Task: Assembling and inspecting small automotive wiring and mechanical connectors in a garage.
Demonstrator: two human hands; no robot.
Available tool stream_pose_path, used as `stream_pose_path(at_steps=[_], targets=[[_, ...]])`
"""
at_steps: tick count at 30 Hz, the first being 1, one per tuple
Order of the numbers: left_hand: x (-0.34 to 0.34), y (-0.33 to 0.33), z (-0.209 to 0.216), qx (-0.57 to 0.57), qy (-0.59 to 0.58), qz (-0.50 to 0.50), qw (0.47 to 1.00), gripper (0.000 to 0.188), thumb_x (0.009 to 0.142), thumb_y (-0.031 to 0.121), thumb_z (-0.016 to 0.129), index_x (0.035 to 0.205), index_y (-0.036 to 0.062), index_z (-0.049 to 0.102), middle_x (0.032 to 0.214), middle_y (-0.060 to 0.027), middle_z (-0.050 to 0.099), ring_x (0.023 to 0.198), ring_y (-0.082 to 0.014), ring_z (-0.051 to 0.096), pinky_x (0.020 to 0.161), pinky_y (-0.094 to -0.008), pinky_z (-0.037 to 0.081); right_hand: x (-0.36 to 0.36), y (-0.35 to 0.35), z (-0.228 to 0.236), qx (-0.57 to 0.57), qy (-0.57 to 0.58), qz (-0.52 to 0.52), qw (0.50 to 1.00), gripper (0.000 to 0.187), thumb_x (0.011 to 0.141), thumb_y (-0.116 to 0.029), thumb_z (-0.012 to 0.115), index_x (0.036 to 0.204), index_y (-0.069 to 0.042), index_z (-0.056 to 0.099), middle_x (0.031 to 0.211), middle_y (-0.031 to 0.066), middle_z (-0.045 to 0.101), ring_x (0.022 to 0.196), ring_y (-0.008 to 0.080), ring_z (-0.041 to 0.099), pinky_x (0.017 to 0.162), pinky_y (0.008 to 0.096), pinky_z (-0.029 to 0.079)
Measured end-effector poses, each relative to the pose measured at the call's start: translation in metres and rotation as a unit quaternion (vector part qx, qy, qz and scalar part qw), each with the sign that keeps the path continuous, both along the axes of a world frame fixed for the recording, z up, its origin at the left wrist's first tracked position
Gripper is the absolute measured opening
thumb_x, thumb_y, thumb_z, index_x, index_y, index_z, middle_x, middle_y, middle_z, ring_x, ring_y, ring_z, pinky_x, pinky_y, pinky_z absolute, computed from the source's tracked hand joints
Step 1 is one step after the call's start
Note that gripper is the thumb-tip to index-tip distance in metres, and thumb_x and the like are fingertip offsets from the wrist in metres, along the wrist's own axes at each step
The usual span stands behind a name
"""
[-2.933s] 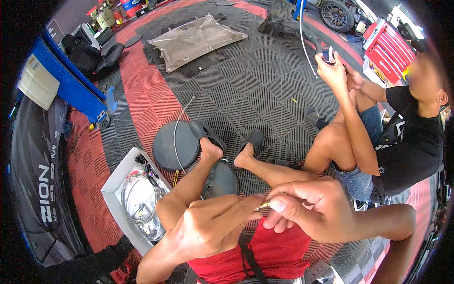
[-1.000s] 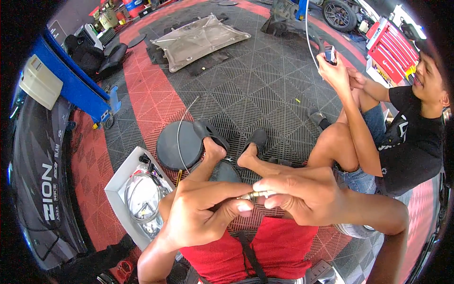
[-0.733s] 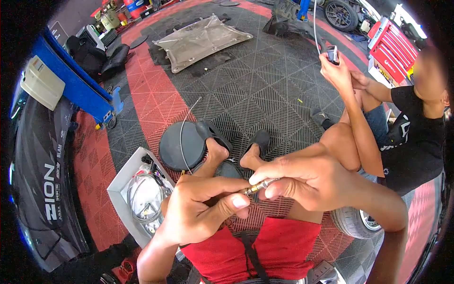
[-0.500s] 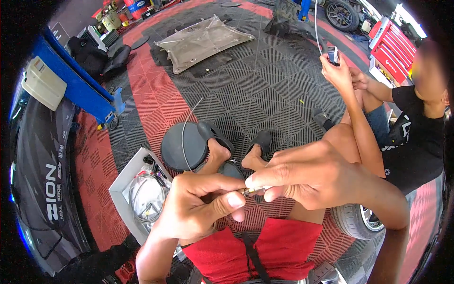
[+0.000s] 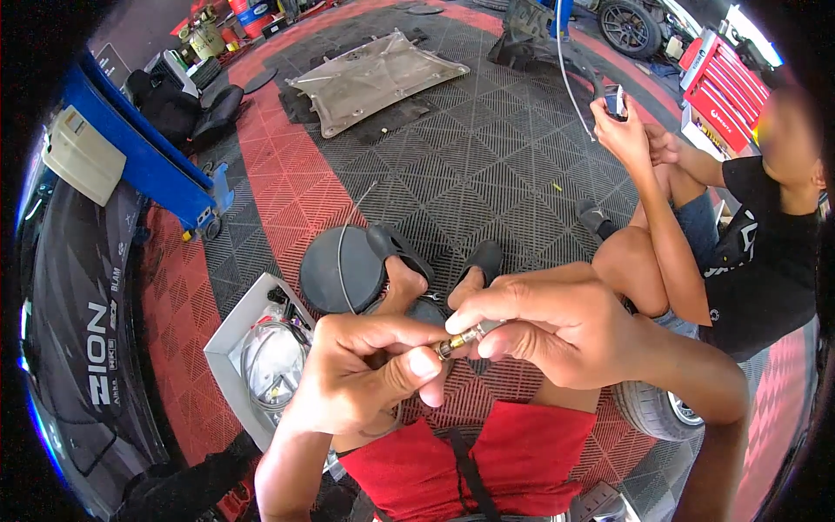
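Over my lap, both hands work on a small brass-and-silver metal fitting [image 5: 459, 341]. My left hand [image 5: 370, 370] is closed, pinching the fitting's darker brass end between thumb and fingers. A thin grey hose or cable [image 5: 342, 261] rises from behind that hand and curves up to a free tip; whether it joins the fitting is hidden. My right hand [image 5: 565, 326] is closed as well, with thumb and forefinger on the silver end. The fingertips of both hands are close together, and the fitting's middle shows between them.
A white box [image 5: 228, 361] holding coiled line and bags stands left of my legs. Beside my feet is a round black stool top or disc [image 5: 335, 270]. A co-worker [image 5: 757, 252] sits at right, holding a small device [image 5: 614, 103]. A tyre [image 5: 648, 409] lies below them.
My fingertips have parted slightly, so more of the brass fitting shows between them. The right hand has shifted a little. A pale line near the co-worker's hands has swung left.
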State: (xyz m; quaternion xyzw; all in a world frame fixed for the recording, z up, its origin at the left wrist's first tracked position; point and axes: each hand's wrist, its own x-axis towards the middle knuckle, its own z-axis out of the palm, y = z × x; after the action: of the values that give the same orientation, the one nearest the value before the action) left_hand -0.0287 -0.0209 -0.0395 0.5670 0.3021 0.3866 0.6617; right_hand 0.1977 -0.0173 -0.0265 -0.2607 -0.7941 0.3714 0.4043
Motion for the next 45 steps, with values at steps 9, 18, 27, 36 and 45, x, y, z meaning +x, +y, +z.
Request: stream_pose_path(at_steps=[9, 18, 27, 36, 45], targets=[[-0.002, -0.003, -0.001, -0.013, -0.015, -0.012, 1.000, 0.042, 0.088, 0.026, 0.071, 0.097, -0.0145, 0.066, 0.069, -0.0172, 0.065, 0.054, -0.0147, 0.059, 0.052, -0.0262, 0.047, 0.001, -0.005, -0.001, -0.073, 0.030, 0.008, 0.997, 0.023, 0.092, -0.007, 0.063, 0.111, 0.004, 0.062, 0.094, 0.0153, 0.069, 0.077, 0.0200, 0.070, 0.067, 0.0285, 0.055], [-0.009, 0.000, -0.006, -0.020, -0.042, -0.072, 0.996, 0.029, 0.093, 0.014, 0.064, 0.111, -0.0089, 0.064, 0.077, -0.0126, 0.068, 0.068, -0.0130, 0.063, 0.062, -0.0243, 0.050, 0.005, -0.007, 0.001, -0.019, -0.016, 0.008, 1.000, 0.022, 0.090, -0.003, 0.064, 0.111, 0.005, 0.063, 0.096, 0.0154, 0.070, 0.084, 0.0217, 0.071, 0.072, 0.0286, 0.056], [-0.009, -0.002, -0.007, -0.027, -0.034, -0.065, 0.997, 0.032, 0.092, 0.019, 0.067, 0.108, -0.0081, 0.066, 0.075, -0.0123, 0.068, 0.066, -0.0127, 0.064, 0.059, -0.0237, 0.050, 0.001, -0.014, -0.007, -0.026, 0.034, -0.025, 0.999, 0.023, 0.092, -0.017, 0.063, 0.110, -0.002, 0.064, 0.086, 0.0130, 0.069, 0.070, 0.0260, 0.069, 0.061, 0.0333, 0.051], [-0.010, -0.007, -0.007, -0.040, -0.043, -0.039, 0.998, 0.031, 0.089, 0.020, 0.070, 0.105, -0.0078, 0.067, 0.074, -0.0131, 0.069, 0.063, -0.0138, 0.064, 0.057, -0.0247, 0.049, 0.000, -0.014, -0.007, -0.045, 0.036, -0.012, 0.998, 0.024, 0.092, -0.019, 0.063, 0.111, -0.004, 0.065, 0.086, 0.0110, 0.070, 0.072, 0.0246, 0.069, 0.063, 0.0332, 0.051], [-0.015, -0.005, -0.014, 0.016, -0.111, -0.106, 0.988, 0.029, 0.084, 0.017, 0.074, 0.093, -0.0094, 0.067, 0.097, -0.0266, 0.066, 0.065, -0.0185, 0.069, 0.061, -0.0278, 0.055, -0.004, -0.025, 0.001, -0.053, 0.054, 0.041, 0.996, 0.020, 0.090, -0.009, 0.064, 0.109, -0.002, 0.063, 0.091, 0.0144, 0.069, 0.080, 0.0273, 0.070, 0.067, 0.0334, 0.054]])
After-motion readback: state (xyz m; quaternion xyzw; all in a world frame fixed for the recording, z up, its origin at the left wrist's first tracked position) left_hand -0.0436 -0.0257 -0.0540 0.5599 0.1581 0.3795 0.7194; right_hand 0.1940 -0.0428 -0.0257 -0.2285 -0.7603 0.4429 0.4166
